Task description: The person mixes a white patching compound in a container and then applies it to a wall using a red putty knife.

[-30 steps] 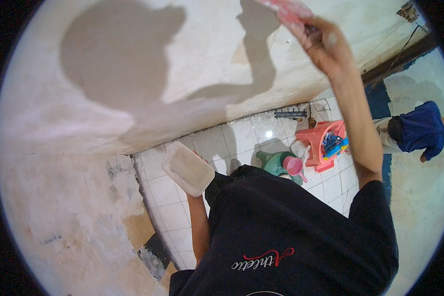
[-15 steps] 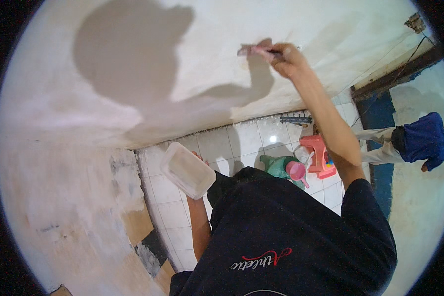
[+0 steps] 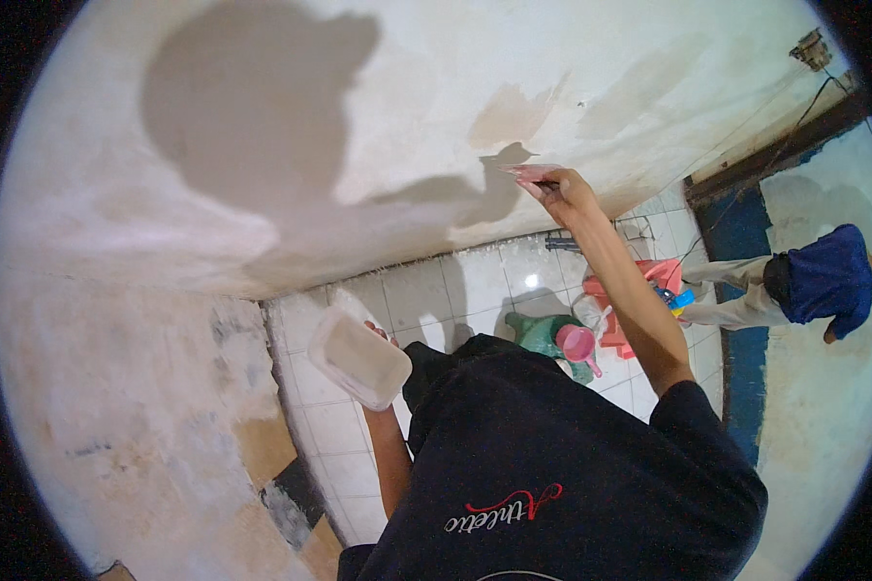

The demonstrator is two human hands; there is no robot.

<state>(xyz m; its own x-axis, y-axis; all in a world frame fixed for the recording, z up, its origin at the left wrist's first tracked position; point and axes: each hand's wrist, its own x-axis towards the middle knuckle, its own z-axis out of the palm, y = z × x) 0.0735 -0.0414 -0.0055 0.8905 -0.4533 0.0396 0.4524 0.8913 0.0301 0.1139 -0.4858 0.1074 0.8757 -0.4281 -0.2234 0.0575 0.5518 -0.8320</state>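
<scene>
My right hand is raised against the pale plastered wall and grips a pink flat scraper, its blade pressed on the wall just below a darker, damp-looking patch. My left hand is held low in front of my black shirt and holds a white rectangular tub, mostly hiding the fingers. The tub's inside is not visible.
White floor tiles lie below the wall. A green container with a pink cup and a red plastic stool stand on them. Another person in a blue top bends over at the right. Broken tiling shows at the lower left.
My right hand has swept the scraper down the wall, from high at the upper right to lower and nearer the middle. The left hand and tub have stayed about where they were.
</scene>
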